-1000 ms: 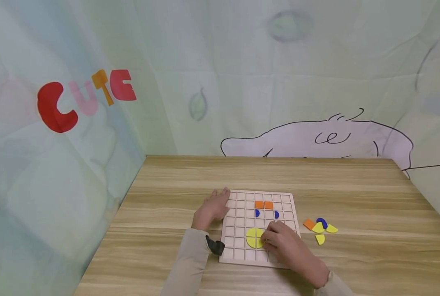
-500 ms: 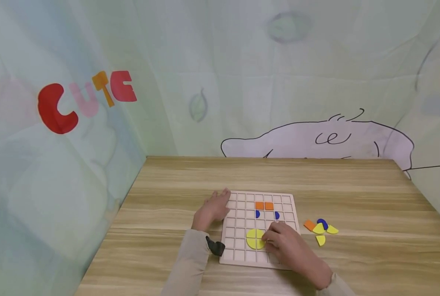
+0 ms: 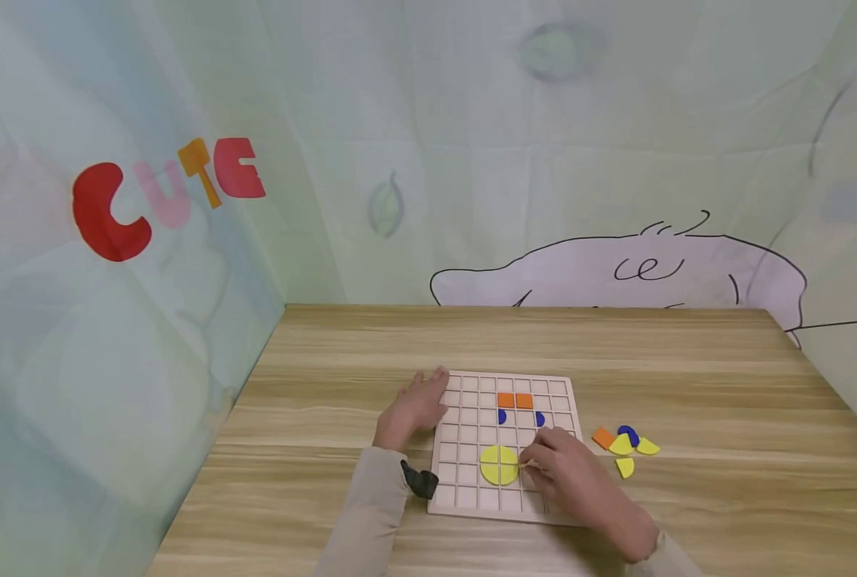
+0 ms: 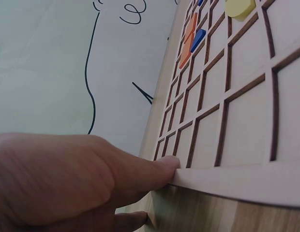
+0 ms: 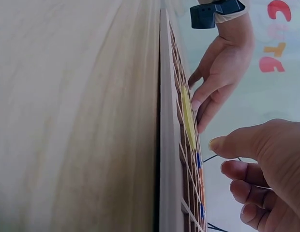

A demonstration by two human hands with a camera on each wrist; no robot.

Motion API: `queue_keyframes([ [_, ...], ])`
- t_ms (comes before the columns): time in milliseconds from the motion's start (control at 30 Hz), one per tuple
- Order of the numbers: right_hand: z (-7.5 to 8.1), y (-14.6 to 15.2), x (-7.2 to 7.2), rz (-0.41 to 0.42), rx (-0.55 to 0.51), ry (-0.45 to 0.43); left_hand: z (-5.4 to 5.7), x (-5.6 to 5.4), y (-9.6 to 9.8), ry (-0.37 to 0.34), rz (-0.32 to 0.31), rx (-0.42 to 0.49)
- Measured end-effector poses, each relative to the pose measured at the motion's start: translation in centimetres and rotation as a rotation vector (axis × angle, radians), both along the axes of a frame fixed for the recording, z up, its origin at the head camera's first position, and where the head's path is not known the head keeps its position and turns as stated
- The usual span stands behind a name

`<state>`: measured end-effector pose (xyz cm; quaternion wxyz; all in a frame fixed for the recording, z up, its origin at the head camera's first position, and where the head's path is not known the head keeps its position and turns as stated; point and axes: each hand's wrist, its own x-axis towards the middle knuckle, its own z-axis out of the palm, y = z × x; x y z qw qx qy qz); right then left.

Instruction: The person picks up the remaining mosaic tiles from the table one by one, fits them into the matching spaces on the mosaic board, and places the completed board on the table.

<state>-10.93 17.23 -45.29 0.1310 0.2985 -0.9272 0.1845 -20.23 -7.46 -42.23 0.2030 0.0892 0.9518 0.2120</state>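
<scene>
A pale wooden grid board lies on the table. Quarter-circle pieces on it form a yellow circle. Farther back sit two orange squares and two blue half-circles, one left and one right. My left hand rests along the board's left edge, its thumb touching the frame in the left wrist view. Just right of the yellow circle hovers my right hand, fingers loosely bent. In the right wrist view, a gap separates its thumb from the fingers, with nothing visible between them.
Loose pieces lie right of the board: an orange one, a blue one and three yellow quarter-circles, the nearest apart from the rest. The wooden table ends at a printed cloth backdrop.
My right hand has drawn slightly right, off the yellow circle, whose right edge now shows. The left hand stays in place on the board's edge.
</scene>
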Motion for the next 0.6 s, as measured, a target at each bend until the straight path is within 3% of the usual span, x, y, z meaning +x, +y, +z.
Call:
queue_keyframes([
  [367, 0.1, 1.2, -0.1, -0.096, -0.002, -0.027, -0.1, 0.0, 0.0, 0.005, -0.005, -0.005],
  [600, 0.1, 2.6, -0.4, -0.120, -0.058, 0.055, -0.1, -0.1, 0.0, 0.015, -0.008, -0.016],
])
